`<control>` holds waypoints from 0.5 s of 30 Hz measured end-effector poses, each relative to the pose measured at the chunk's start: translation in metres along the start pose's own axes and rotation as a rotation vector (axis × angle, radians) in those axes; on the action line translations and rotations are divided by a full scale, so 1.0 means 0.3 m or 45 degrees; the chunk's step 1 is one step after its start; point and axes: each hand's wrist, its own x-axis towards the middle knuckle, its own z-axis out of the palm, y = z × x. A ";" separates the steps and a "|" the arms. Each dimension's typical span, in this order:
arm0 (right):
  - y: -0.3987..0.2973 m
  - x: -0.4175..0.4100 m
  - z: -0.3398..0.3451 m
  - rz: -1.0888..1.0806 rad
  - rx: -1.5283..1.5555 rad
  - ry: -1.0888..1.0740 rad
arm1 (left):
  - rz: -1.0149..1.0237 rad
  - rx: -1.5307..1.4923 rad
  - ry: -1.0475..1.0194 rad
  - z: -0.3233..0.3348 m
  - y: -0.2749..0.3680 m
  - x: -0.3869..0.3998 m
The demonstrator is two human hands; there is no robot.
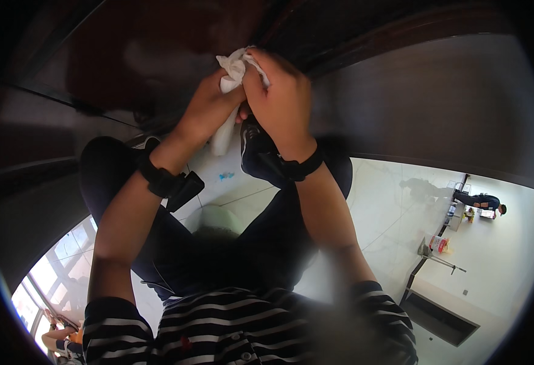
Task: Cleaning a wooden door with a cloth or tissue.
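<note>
Both my hands meet around a crumpled white cloth [233, 68] in front of the dark glossy panel [125, 68]. My left hand [214, 102] grips its left side, and a length of the cloth hangs down below that hand. My right hand [280, 93] pinches the upper right part, with the thumb pressing on the fabric. Some fingertips are hidden behind the cloth. Dark bands circle both wrists. Beneath the hands are a black shoe [258, 157] and a small blue scrap [226, 176] on the tiled floor.
Dark wooden panels rise ahead and to the right [413, 100]. My bent knees flank the hands. A person [484, 200] stands far off at the right, near a red and white container [438, 244]. Another person [61, 340] is at the lower left.
</note>
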 end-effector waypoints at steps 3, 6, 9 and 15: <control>-0.004 -0.004 0.003 0.014 -0.038 -0.095 | -0.009 0.003 -0.008 -0.008 -0.007 0.001; -0.012 0.002 0.008 -0.026 -0.029 0.038 | 0.017 0.001 -0.031 0.003 0.011 -0.006; -0.009 -0.001 0.002 -0.018 -0.043 0.000 | 0.043 0.024 -0.007 -0.010 0.002 0.000; -0.024 -0.001 0.009 0.013 -0.051 0.039 | 0.016 0.040 -0.019 -0.006 0.003 0.003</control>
